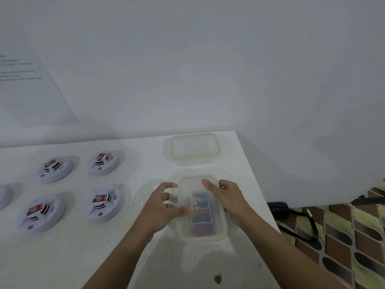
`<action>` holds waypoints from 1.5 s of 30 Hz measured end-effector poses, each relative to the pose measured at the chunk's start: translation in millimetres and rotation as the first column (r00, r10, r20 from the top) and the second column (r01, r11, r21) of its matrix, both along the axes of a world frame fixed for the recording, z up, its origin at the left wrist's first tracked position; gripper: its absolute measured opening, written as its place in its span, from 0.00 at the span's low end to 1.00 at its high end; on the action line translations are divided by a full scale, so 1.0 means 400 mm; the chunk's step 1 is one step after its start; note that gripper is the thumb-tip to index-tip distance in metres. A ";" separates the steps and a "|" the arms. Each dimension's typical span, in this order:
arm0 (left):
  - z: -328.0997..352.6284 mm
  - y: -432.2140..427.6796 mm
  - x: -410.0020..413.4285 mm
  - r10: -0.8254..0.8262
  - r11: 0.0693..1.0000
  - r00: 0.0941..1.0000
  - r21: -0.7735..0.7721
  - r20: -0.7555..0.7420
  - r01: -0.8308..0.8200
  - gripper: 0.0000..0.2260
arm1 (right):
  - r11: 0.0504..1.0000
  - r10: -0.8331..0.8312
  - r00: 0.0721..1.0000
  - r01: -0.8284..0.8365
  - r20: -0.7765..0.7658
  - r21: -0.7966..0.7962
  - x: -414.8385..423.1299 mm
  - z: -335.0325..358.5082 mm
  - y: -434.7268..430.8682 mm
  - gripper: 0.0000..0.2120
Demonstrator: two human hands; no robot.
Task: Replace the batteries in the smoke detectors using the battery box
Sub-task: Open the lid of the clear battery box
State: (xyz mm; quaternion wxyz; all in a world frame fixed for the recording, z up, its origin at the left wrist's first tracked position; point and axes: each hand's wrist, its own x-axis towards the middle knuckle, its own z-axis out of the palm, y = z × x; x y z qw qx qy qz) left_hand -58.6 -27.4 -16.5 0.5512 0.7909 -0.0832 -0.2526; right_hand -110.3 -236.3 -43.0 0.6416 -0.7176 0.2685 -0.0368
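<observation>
While I stand by the desk and look down from the head view, I see the battery box near the front right part of the desk, with its clear lid on. Both hands are on it. The left hand curls its fingers round the clip flap on the left side of the box, and its thumb lies on the lid. The right hand holds the right side with bent fingers, and its pointing finger lies flat on top of the lid. Some dark things show through the lid, but they are too blurry to name.

Behind the box, close to the wall, lies a second clear piece with a green rim; I cannot tell if it is a lid or a tub.

To the left, well apart from the box, four smoke detectors sit in two rows. Each has a red battery on top. One more round white thing peeks in at the left edge.
</observation>
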 end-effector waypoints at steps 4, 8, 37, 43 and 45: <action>0.002 -0.004 0.004 -0.033 0.999 0.999 0.020 -0.004 0.033 0.33 | 0.997 -0.042 0.998 0.038 0.055 0.073 -0.005 0.006 0.008 0.34; 0.007 -0.004 0.006 -0.057 0.997 0.998 0.045 0.011 0.056 0.33 | 0.997 -0.057 0.993 0.062 0.099 -0.047 -0.011 0.027 0.009 0.29; 0.109 -0.018 0.015 0.092 0.993 0.980 -0.089 0.175 -0.078 0.13 | 0.927 0.096 0.986 -0.139 0.136 0.349 -0.070 0.157 -0.009 0.14; 0.070 -0.023 -0.001 0.077 0.996 0.980 0.029 0.183 -0.083 0.10 | 0.970 -0.075 0.971 0.018 0.226 0.244 -0.064 0.157 -0.020 0.10; 0.040 -0.020 -0.008 0.067 0.993 0.985 0.088 0.157 -0.081 0.07 | 0.966 -0.122 0.955 0.051 0.271 0.254 -0.053 0.170 -0.026 0.10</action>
